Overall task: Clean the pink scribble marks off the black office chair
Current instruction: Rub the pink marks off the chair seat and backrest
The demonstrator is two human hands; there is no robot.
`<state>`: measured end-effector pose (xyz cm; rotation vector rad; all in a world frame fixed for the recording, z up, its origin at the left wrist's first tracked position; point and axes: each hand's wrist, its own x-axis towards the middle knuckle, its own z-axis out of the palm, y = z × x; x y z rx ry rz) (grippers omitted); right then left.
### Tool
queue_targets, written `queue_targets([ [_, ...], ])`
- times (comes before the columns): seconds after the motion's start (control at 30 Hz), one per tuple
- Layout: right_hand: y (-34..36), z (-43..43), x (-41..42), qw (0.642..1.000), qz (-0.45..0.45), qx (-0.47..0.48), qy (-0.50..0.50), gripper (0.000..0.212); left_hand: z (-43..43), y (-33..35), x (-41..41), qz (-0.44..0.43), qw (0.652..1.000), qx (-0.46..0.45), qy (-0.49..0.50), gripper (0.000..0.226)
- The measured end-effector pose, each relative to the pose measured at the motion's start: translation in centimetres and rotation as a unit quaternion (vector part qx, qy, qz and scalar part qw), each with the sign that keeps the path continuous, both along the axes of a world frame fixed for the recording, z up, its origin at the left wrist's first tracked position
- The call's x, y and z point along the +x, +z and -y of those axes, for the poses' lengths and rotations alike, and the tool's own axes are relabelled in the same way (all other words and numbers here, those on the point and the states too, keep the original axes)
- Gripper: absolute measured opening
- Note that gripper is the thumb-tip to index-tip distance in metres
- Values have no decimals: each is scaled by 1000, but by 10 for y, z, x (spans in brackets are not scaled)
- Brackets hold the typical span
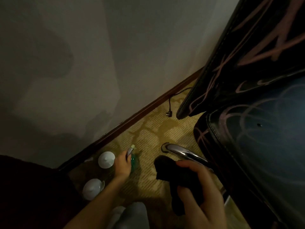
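**Bottle in one hand, cloth in the other, beside the marked chair**

From my feed I see the left hand (123,164) stretched down to the carpet (156,133), its fingers (127,157) curled round the top of a bottle (134,161) of green liquid. The right hand (198,187) sits closer to the camera, clenched around a black cloth (166,167) that hangs out on both sides of the grip. The black office chair (247,146) fills the right side. Pink scribble marks (264,52) run across its backrest and seat edge. One chrome leg (181,152) reaches out over the carpet just beyond the cloth. Two white lidded cups (106,159) (92,189) stand near the dark baseboard (132,119), left of the bottle. A black cord with a plug (169,113) lies on the carpet beside the chair.
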<state>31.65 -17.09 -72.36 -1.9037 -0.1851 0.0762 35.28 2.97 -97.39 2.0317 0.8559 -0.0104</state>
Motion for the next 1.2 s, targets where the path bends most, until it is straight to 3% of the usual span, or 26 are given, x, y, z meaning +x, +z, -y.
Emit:
queue_targets([
  [0.13,12,5,-3,998,59,-14,-14,34,0,13,-3,-22,1000,10,-2,27],
  [0.33,38,22,-8,996,73,-10,-51,33,8,66,-3,-5,995,79,-55,29],
  [0.57,87,52,17,985,134,-29,-106,25,39,173,21,187,955,150,-175,28],
  [0.73,102,66,65,963,182,-183,-81,26,60,233,30,259,930,184,-187,31],
  [0.97,68,41,116,902,218,-372,1,33,93,276,19,340,897,204,-195,31],
  [1.2,55,29,110,879,260,-399,13,19,105,275,7,326,908,201,-171,33],
])
